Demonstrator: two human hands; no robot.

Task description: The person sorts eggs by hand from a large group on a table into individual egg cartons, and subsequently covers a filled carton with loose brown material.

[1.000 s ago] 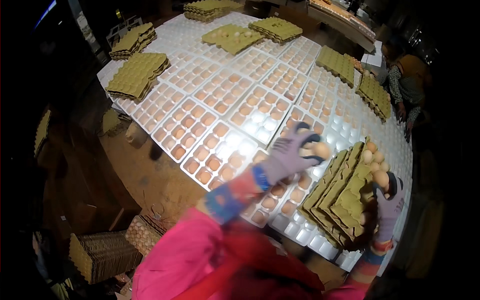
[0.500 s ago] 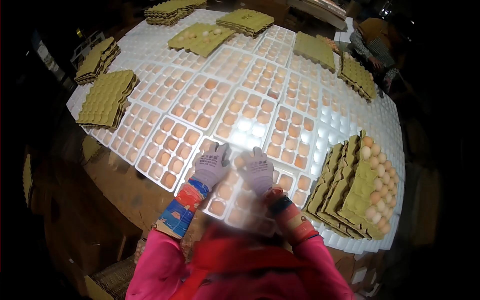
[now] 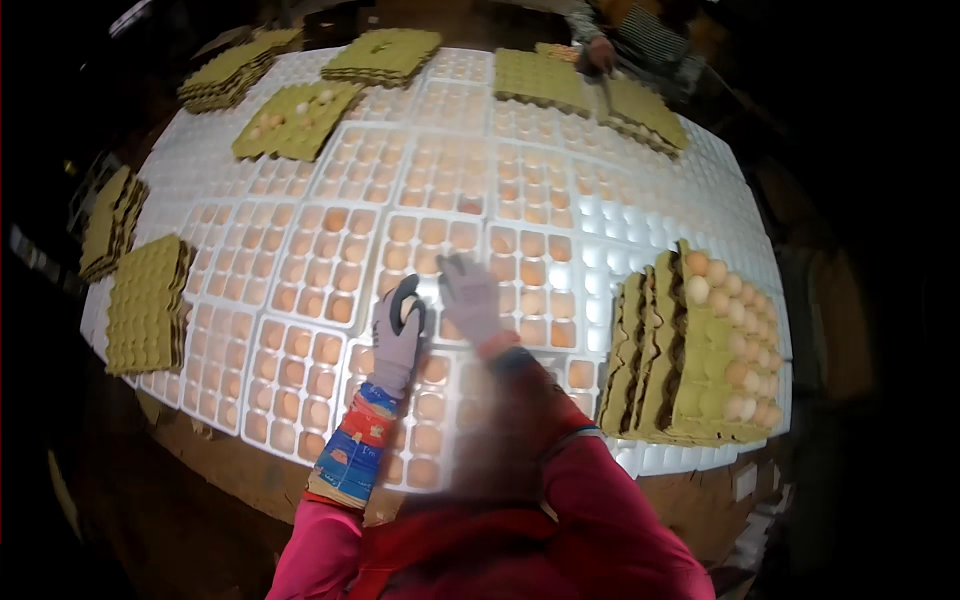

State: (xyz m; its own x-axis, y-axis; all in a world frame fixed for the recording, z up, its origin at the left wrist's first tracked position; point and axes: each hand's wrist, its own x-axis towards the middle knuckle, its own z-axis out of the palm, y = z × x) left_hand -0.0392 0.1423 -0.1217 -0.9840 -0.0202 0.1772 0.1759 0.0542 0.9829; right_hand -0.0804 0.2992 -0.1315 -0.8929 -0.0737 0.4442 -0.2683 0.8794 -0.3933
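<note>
Left hand [image 3: 396,335] curls around an egg [image 3: 408,308]; right hand [image 3: 469,296] extends blurred beside it, grip unclear; stacked cardboard trays [image 3: 702,350] stand rightward.

Lilac-grey gloves [image 3: 396,347], dark on the inner side; cuffs [image 3: 352,455] banded blue, red and tan; bright pink sleeves [image 3: 318,548]; red garment [image 3: 455,560].

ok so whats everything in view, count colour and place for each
plastic trays: many, white, across the middle
eggs: many, brown to pale, in plastic and pulp trays
pulp trays: about eight stacks or singles, olive-yellow, around the edges
co-worker: one, greyish patterned clothing, far side, dim
sleeves: two, pink, lower edge
left hand: one, grey-lilac glove, centre, holding a pale egg
right hand: one, grey-lilac glove, just right of it, blurred
</note>
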